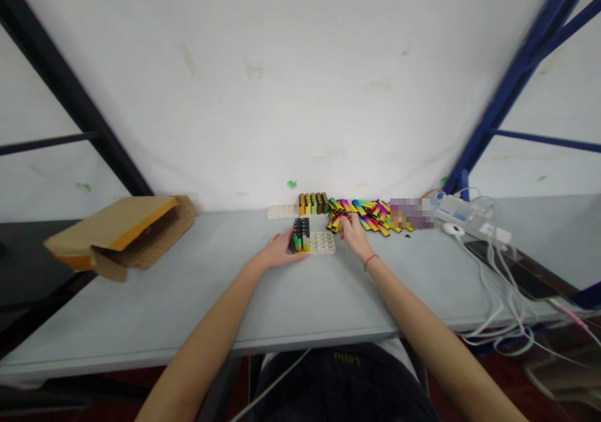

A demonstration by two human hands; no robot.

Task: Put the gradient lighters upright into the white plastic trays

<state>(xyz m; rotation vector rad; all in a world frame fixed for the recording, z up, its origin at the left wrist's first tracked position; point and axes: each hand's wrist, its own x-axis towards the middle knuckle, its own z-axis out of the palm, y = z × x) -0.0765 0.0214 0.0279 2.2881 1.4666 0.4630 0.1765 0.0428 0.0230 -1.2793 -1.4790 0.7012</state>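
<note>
My left hand (280, 250) grips the left end of a white tray (323, 243) with rows of round holes. At that end of it, several lighters (301, 236) with black tops stand upright; the holes on its right side show bare. My right hand (353, 233) is just right of the tray, its fingers closed at the near edge of a loose heap of multicoloured lighters (370, 214). A lighter appears pinched in the fingertips, mostly hidden by them. Behind the near tray, a second white tray (282, 211) holds upright lighters (313, 203) on its right part.
An open cardboard box (122, 231) lies at the left of the grey table (291, 309). To the right are a power strip (462, 212), tangled white cables (498, 284) and a dark flat device (511, 268). A white wall (300, 96) stands right behind the trays.
</note>
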